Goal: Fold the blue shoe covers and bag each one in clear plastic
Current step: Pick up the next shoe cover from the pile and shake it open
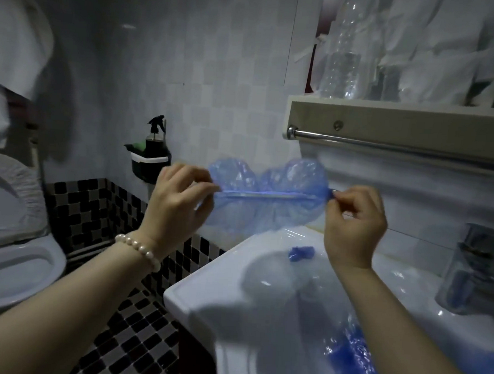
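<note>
Two hands (178, 200) (353, 222) pinching stretched shoe cover (265, 199).

1. Dim bathroom with pale tiled walls (212, 69) and a checkered black-and-white mosaic floor (133, 324).
2. Toilet (13, 259) at left.
3. White sink (234, 287), chrome faucet (466, 266), towel rail (401, 148).

A shoe cover (265, 198) hangs stretched between the left hand (178, 200) and the right hand (353, 222), above the sink (193, 296)'s back-left corner. A folded cover (301, 252) lies in the sink below it. The faucet (466, 272) stands right, the toilet (13, 247) far left, the shelf (403, 118) above.
</note>
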{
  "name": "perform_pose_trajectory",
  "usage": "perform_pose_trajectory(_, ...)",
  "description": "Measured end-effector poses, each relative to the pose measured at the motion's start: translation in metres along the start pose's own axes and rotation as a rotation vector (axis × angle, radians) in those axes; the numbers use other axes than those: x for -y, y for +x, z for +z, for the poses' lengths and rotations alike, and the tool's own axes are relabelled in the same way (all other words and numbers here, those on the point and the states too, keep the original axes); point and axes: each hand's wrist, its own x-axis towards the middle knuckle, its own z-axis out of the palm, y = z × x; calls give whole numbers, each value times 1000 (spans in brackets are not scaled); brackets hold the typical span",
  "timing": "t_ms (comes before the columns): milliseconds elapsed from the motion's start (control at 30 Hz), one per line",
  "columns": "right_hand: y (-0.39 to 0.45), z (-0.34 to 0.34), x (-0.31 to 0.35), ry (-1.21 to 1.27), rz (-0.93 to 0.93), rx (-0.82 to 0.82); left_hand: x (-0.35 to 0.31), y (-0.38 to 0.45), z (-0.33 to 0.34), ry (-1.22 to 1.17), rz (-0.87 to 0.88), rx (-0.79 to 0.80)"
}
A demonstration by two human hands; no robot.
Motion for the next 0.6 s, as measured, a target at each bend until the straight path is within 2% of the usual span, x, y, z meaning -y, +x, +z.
perform_pose_trajectory(33, 0, 0, -2, 1, -86, 10, -2, 0, 0, 10, 61, -14)
perform_pose_trajectory(67, -5, 0, -8, -11, -144, 90, -4, -6, 0, 9, 118, 42)
perform_pose_trajectory(133, -25, -3, -23, -81, -204, 360, -5, -29, 7, -1, 210, 258)
perform_pose_trajectory(233, -64, -12, -46, -223, -185, 713, -10, -67, 15, -11, 198, 623)
perform_pose_trajectory(333, -78, -14, -54, -313, 17, 973, -14, -84, 16, -16, 96, 849)
perform_pose_trajectory(400, -74, -12, -51, -256, 320, 1172, -14, -86, 15, -15, 49, 935)
perform_pose_trajectory(433, -73, -11, -50, -177, 478, 1185, -14, -87, 15, -9, 41, 970)
perform_pose_trajectory(500, -73, -8, -48, -56, 686, 1075, -16, -87, 16, -5, 40, 1037)
perform_pose_trajectory(600, -79, -8, -47, 41, 831, 873, -19, -86, 14, 17, 34, 1092)
